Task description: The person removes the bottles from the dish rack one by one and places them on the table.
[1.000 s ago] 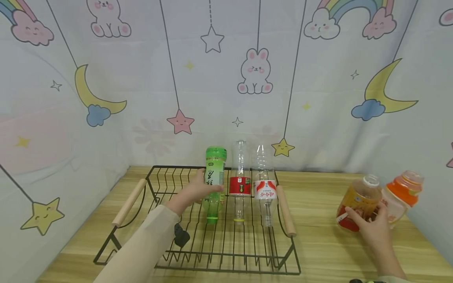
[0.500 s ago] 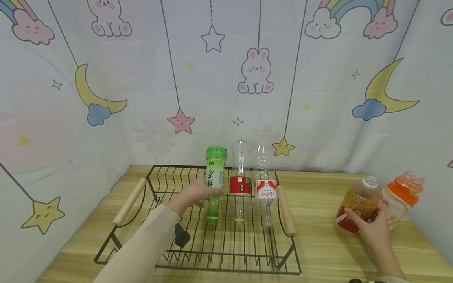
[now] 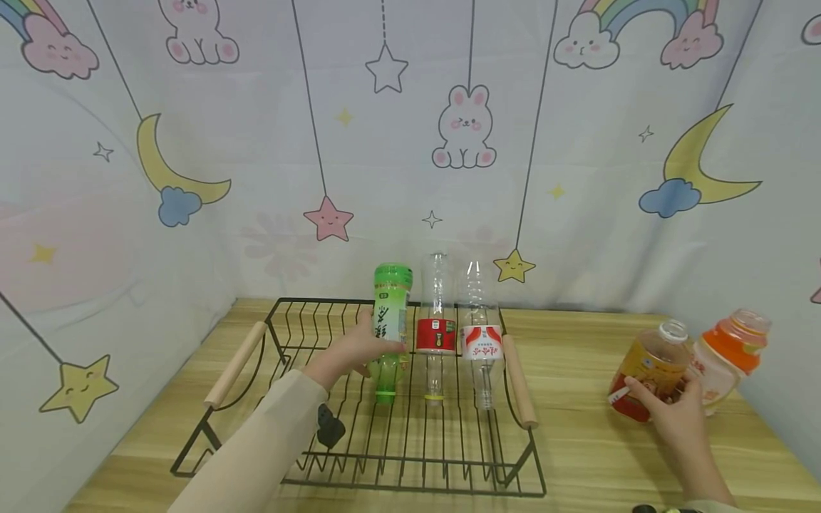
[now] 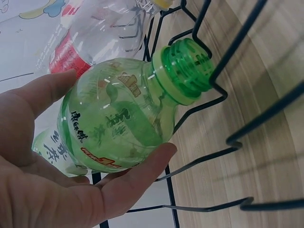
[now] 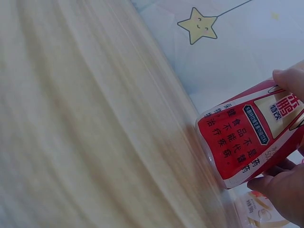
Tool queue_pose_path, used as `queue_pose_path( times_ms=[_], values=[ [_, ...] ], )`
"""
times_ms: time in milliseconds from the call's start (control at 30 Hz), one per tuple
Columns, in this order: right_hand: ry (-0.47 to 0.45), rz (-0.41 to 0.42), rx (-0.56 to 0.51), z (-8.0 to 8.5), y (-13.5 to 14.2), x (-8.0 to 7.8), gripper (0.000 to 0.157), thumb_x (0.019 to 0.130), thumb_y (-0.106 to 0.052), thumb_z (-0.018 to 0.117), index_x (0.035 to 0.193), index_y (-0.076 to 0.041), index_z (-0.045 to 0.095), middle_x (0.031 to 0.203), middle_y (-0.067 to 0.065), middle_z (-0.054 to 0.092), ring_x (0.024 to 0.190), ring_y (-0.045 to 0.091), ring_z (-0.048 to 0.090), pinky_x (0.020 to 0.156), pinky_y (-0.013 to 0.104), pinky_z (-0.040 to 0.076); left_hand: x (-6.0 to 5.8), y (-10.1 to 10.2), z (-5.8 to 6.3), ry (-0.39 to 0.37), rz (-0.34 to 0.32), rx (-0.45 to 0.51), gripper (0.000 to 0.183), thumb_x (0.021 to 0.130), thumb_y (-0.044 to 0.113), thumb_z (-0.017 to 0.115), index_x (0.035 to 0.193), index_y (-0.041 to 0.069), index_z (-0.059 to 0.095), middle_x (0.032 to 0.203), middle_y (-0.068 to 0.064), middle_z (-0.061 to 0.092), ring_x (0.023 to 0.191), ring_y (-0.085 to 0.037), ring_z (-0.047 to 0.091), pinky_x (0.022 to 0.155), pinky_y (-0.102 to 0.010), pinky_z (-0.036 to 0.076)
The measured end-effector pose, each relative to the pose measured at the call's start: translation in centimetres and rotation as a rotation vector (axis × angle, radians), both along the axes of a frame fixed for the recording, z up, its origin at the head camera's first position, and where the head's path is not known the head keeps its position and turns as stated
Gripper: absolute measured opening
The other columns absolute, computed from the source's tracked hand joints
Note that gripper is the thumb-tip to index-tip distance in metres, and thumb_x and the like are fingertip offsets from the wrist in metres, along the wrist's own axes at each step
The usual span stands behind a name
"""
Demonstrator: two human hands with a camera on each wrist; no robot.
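Observation:
My left hand (image 3: 353, 345) grips a green plastic bottle (image 3: 388, 328) that stands neck down against the back of the black wire dish rack (image 3: 410, 464). In the left wrist view the thumb and fingers wrap round the green bottle (image 4: 118, 114), its uncapped threaded neck right at the wires. On the right, my right hand (image 3: 683, 420) holds an uncapped bottle with a yellow and red label (image 3: 654, 367), tilted, close over the table. The right wrist view shows that bottle's red label (image 5: 251, 137) between thumb and fingers, its base at the table surface.
Two clear bottles lean neck down in the rack, one with a red label (image 3: 436, 335), one with a white and red label (image 3: 481, 343). An orange and clear bottle (image 3: 731, 356) stands behind my right hand. Wooden handles (image 3: 519, 381) flank the rack; a printed curtain (image 3: 577, 249) rises behind.

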State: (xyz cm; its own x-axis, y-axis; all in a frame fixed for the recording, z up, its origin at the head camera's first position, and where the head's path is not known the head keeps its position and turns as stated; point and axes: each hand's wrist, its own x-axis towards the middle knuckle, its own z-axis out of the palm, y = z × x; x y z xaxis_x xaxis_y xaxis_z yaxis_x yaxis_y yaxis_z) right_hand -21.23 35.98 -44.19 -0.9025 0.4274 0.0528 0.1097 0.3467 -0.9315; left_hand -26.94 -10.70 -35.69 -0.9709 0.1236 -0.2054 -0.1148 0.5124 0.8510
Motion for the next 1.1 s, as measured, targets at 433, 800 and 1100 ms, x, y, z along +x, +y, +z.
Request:
queue_pose_path(
  times_ms=[433, 800, 1100],
  values=[
    [0.022, -0.013, -0.095, 0.7, -0.4, 0.3, 0.091, 0.089, -0.028, 0.069, 0.152, -0.024, 0.003, 0.147, 0.010, 0.023, 0.140, 0.025, 0.024, 0.115, 0.025, 0.023, 0.2, -0.1, 0.7, -0.008, 0.001, 0.030, 0.085, 0.080, 0.023, 0.077, 0.141, 0.005, 0.021, 0.121, -0.020, 0.050, 0.108, -0.039, 0.056, 0.065, -0.048, 0.056],
    [0.132, 0.035, 0.057, 2.4, 0.7, 1.1, 0.088, 0.093, -0.022, 0.064, 0.153, -0.013, 0.001, 0.148, 0.013, 0.025, 0.141, 0.021, 0.024, 0.113, 0.018, 0.022, 0.6, 0.3, 2.6, 0.024, -0.020, 0.049, 0.088, 0.079, 0.022, 0.077, 0.143, 0.008, 0.019, 0.122, -0.018, 0.052, 0.109, -0.038, 0.056, 0.067, -0.052, 0.055],
    [0.167, 0.041, 0.134, 5.4, 0.4, 2.4, 0.090, 0.093, -0.020, 0.064, 0.153, -0.007, -0.001, 0.147, 0.018, 0.018, 0.143, 0.026, 0.016, 0.114, 0.016, 0.015, 1.2, 0.0, 3.8, 0.009, -0.037, 0.015, 0.095, 0.079, 0.026, 0.077, 0.147, 0.009, 0.012, 0.119, -0.019, 0.053, 0.102, -0.034, 0.059, 0.067, -0.045, 0.056]
  ],
)
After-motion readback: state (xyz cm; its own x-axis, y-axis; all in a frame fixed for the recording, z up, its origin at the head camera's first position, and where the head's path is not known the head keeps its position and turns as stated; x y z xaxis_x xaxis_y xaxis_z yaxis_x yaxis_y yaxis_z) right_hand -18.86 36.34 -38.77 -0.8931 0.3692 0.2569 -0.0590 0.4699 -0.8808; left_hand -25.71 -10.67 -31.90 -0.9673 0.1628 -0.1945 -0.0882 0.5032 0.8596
